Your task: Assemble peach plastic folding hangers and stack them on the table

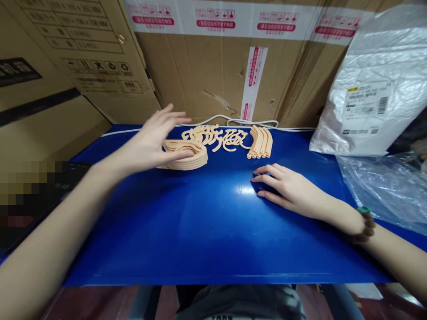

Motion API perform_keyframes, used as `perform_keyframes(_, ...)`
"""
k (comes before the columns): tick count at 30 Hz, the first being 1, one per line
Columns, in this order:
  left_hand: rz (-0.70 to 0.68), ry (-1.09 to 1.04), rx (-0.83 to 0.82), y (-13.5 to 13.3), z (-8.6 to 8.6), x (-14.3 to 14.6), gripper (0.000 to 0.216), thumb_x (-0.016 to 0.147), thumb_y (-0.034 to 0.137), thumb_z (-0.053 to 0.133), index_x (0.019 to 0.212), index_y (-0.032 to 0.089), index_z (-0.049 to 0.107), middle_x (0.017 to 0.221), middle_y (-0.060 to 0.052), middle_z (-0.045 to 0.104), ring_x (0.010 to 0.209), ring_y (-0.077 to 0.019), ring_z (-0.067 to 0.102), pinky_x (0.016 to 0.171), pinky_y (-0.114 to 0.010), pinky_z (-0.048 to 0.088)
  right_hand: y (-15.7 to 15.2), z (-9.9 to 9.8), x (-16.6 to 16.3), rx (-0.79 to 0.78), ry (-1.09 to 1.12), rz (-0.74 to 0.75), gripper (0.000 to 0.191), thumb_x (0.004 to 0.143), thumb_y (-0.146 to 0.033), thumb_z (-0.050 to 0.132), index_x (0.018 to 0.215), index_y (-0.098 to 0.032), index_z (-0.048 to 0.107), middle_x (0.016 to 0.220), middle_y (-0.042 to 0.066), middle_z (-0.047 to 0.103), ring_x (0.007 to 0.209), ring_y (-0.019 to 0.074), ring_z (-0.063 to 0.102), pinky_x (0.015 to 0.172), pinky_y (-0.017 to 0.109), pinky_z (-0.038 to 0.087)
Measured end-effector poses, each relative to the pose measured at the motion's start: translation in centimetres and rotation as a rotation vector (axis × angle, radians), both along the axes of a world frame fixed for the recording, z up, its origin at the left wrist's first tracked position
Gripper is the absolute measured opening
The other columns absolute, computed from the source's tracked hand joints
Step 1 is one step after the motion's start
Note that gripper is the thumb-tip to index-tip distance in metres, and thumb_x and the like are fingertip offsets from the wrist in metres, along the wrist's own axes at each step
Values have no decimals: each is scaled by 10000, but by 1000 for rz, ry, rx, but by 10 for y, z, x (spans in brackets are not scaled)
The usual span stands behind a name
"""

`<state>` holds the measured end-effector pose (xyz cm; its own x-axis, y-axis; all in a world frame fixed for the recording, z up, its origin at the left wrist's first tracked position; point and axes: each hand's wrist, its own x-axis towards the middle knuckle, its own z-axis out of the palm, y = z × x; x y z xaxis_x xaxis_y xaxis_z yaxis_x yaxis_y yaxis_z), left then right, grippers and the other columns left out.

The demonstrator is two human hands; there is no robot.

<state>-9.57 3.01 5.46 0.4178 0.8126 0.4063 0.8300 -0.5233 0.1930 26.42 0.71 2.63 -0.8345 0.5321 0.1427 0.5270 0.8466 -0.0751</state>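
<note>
Apparently grouped by shape, the beige stack (196,162) sits at eleven o'clock on the bench (207,240), with hooks (229,141) at twelve and bent bars (261,142) at one. The left hand (150,140) spreads wide over the stack, contact unclear; the right hand (288,189), fingers parted, holds nothing visible.

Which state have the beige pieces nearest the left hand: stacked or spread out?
Stacked: the beige pieces near the left hand show several edges in layers, one above another.

Fingers (178,155) of the left hand (149,138) partly hide the beige stack (196,161).
</note>
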Motion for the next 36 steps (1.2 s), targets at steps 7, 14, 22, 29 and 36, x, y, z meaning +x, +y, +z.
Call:
perform_keyframes(7,-246,41,-39,-32,-40,84,614,938,539,460,1442,200,375,1557,-92,335,1496,-258,127,1220,-483,193,0,-4,2,99,-35,-58,415,964,-446,458,1261,-182,576,1264,154,568,1095,282,576,931,461,489)
perform_keyframes(14,-371,113,-291,-38,-56,94,723,936,609,421,1510,189,288,1582,-87,269,1477,-231,205,1215,-416,232,0,-3,2,85,-59,-58,421,975,-453,431,1274,-188,563,1281,151,554,1100,276,566,940,458,485)
perform_keyframes(22,-394,111,-321,-34,-56,88,699,938,634,397,1512,249,289,1587,-49,260,1477,-220,215,1213,-425,226,1,-1,1,55,-34,-54,406,974,-449,437,1242,-178,579,1252,142,570,1080,265,569,938,439,478)
perform_keyframes(29,-389,141,-329,-36,-53,89,697,959,606,387,1498,169,322,1582,-79,269,1472,-236,227,1214,-417,217,14,7,3,18,119,-217,340,973,-440,437,1119,-196,623,1111,103,652,1008,242,617,872,373,482)
perform_keyframes(36,-398,129,-314,-35,-55,88,693,958,618,374,1495,183,328,1581,-80,275,1470,-243,233,1207,-423,222,77,12,15,-76,230,-676,500,891,-502,518,1266,-172,500,935,72,696,766,243,639,665,328,451)
